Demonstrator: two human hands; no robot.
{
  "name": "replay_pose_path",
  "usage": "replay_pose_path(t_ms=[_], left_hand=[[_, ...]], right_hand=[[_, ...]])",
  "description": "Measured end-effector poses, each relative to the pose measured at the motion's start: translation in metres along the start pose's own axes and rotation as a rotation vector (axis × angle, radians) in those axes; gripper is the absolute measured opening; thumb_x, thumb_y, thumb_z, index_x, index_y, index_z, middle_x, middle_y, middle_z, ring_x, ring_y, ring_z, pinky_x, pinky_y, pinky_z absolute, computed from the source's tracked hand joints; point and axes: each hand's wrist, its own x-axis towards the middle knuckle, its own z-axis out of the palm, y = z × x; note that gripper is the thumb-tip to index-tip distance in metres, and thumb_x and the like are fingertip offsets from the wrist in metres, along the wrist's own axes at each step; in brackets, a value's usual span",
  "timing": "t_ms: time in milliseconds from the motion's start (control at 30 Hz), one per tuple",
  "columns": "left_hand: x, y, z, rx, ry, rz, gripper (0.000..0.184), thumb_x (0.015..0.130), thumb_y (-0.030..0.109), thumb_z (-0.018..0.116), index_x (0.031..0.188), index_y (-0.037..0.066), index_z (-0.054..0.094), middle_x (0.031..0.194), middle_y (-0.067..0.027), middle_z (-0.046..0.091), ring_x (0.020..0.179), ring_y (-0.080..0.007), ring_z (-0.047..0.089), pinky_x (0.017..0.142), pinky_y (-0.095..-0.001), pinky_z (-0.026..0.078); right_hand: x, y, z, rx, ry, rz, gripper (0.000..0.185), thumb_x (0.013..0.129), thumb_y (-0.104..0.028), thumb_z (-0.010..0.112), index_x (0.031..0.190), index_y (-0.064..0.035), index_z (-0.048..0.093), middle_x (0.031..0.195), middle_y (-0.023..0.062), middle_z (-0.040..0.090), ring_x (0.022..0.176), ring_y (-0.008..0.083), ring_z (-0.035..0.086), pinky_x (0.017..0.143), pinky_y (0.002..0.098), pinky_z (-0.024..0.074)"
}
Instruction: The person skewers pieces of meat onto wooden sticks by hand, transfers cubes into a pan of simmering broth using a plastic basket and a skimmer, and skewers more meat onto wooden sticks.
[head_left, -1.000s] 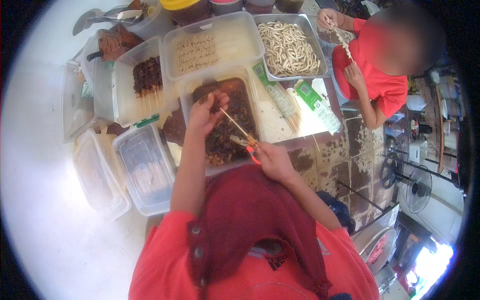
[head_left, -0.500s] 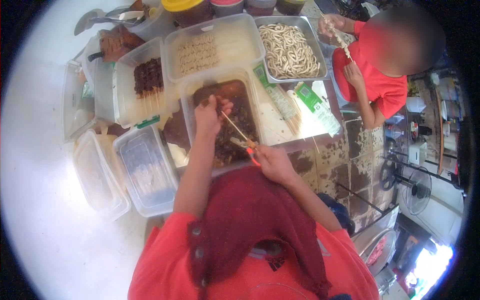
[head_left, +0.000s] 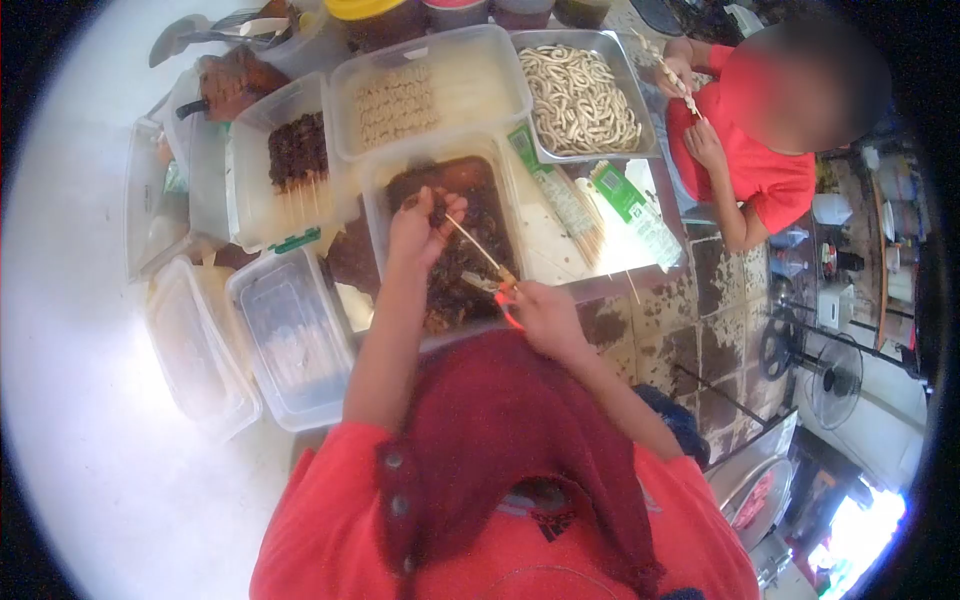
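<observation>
My left hand point(head_left: 425, 228) is closed over a plastic tub point(head_left: 376, 200) of dark marinated meat point(head_left: 455, 290), pinching a small dark piece at the upper end of a wooden skewer point(head_left: 474, 243). The skewer slants down to my right hand point(head_left: 538, 312), whose fingers are wrapped round its lower end, where a brownish piece shows. Red-handled scissors point(head_left: 508, 306) are also in my right hand, their blades pointing left over the meat. How the fingers sit in the handles is hidden.
Finished dark skewers point(head_left: 298, 155) lie in a tub at the left, pale ones point(head_left: 395, 105) in another behind. A metal tray point(head_left: 585, 95) holds pale, winding strips. Skewer packets point(head_left: 632, 205) lie right. Two tubs point(head_left: 290, 340) stand front left. A co-worker point(head_left: 750, 140) threads a skewer at the right.
My left hand first moved slightly down and right, and it still pinches at the skewer's upper end. My right hand has barely moved. The co-worker's upper hand has come lower along their skewer.
</observation>
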Motion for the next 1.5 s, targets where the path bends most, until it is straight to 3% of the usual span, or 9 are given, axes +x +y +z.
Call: replay_pose_path(t_ms=[33, 133, 233, 367, 533, 833, 933, 1033, 1500], left_hand=[[0.0, 0.0, 0.0, -0.022, 0.008, -0.015, 0.026, 0.091, 0.026, 0.047, 0.096, 0.001, 0.051, 0.09, -0.0155, 0.06, 0.08, -0.0274, 0.062, 0.066, -0.0354, 0.056], [0.001, 0.002, 0.0, -0.053, -0.025, -0.016, 0.026, 0.091, 0.026, 0.048, 0.097, 0.001, 0.051, 0.09, -0.0153, 0.06, 0.082, -0.0275, 0.062, 0.066, -0.0358, 0.056], [0.001, 0.002, -0.001, 0.013, -0.042, 0.007, 0.026, 0.091, 0.026, 0.047, 0.097, 0.001, 0.051, 0.091, -0.0153, 0.06, 0.082, -0.0277, 0.062, 0.066, -0.0358, 0.056], [0.001, 0.002, -0.005, -0.014, -0.031, -0.01, 0.026, 0.092, 0.027, 0.046, 0.098, 0.001, 0.051, 0.093, -0.0158, 0.059, 0.084, -0.0281, 0.062, 0.066, -0.0364, 0.056], [0.002, -0.001, -0.008, -0.046, -0.035, -0.122, 0.028, 0.092, 0.027, 0.044, 0.099, 0.0, 0.05, 0.098, -0.0168, 0.059, 0.089, -0.0284, 0.061, 0.072, -0.0366, 0.056], [-0.01, -0.017, -0.001, -0.191, -0.128, 0.238, 0.025, 0.095, 0.021, 0.038, 0.104, -0.001, 0.049, 0.108, -0.0177, 0.056, 0.098, -0.0265, 0.057, 0.083, -0.0357, 0.051], [-0.007, -0.007, -0.002, -0.07, -0.138, 0.231, 0.025, 0.095, 0.02, 0.039, 0.104, -0.001, 0.049, 0.104, -0.0165, 0.058, 0.093, -0.0264, 0.059, 0.079, -0.0353, 0.052], [-0.011, -0.003, 0.0, 0.066, -0.118, 0.187, 0.025, 0.094, 0.02, 0.041, 0.103, -0.002, 0.051, 0.098, -0.0161, 0.059, 0.087, -0.0266, 0.061, 0.073, -0.0357, 0.053], [-0.011, 0.016, -0.008, 0.094, 0.001, -0.065, 0.022, 0.094, 0.018, 0.041, 0.096, -0.003, 0.05, 0.077, -0.0113, 0.054, 0.075, -0.024, 0.058, 0.067, -0.0356, 0.053]], right_hand=[[-0.002, -0.004, 0.002, -0.324, 0.13, -0.23, 0.017, 0.086, -0.015, 0.049, 0.096, -0.0036, 0.057, 0.062, 0.0178, 0.055, 0.047, 0.0305, 0.055, 0.045, 0.04, 0.0421], [-0.003, -0.017, -0.001, -0.419, 0.13, -0.183, 0.016, 0.085, -0.014, 0.049, 0.095, -0.0033, 0.056, 0.064, 0.0203, 0.057, 0.051, 0.0359, 0.056, 0.047, 0.0423, 0.0429], [0.004, -0.005, 0.011, 0.059, 0.122, -0.225, 0.017, 0.085, -0.014, 0.049, 0.095, -0.0023, 0.055, 0.064, 0.0196, 0.057, 0.051, 0.0348, 0.057, 0.047, 0.0415, 0.0434], [0.008, -0.014, -0.009, 0.681, -0.245, 0.452, 0.017, 0.086, -0.014, 0.048, 0.091, -0.0008, 0.056, 0.068, 0.0184, 0.058, 0.061, 0.0334, 0.059, 0.056, 0.0384, 0.0463], [0.001, -0.02, 0.001, -0.2, 0.059, -0.065, 0.024, 0.084, -0.017, 0.049, 0.087, 0.0041, 0.06, 0.062, 0.0084, 0.055, 0.058, 0.0178, 0.052, 0.057, 0.0305, 0.042], [0.004, -0.008, -0.004, 0.157, -0.073, 0.095, 0.026, 0.087, -0.02, 0.05, 0.09, 0.0035, 0.059, 0.062, 0.0027, 0.053, 0.061, 0.0089, 0.047, 0.058, 0.0268, 0.04], [0.007, -0.009, -0.014, 0.067, -0.176, 0.053, 0.027, 0.087, -0.021, 0.05, 0.088, 0.0039, 0.06, 0.062, 0.0001, 0.05, 0.063, 0.0064, 0.044, 0.057, 0.0254, 0.0391], [0.01, -0.003, -0.018, 0.044, -0.234, 0.082, 0.022, 0.086, -0.019, 0.051, 0.091, 0.0012, 0.059, 0.068, 0.017, 0.056, 0.062, 0.0204, 0.056, 0.061, 0.0336, 0.0448], [0.008, -0.004, -0.006, 0.281, -0.156, -0.048, 0.021, 0.086, -0.018, 0.051, 0.089, 0.0012, 0.061, 0.061, 0.0096, 0.055, 0.06, 0.0141, 0.051, 0.058, 0.0319, 0.0436]])
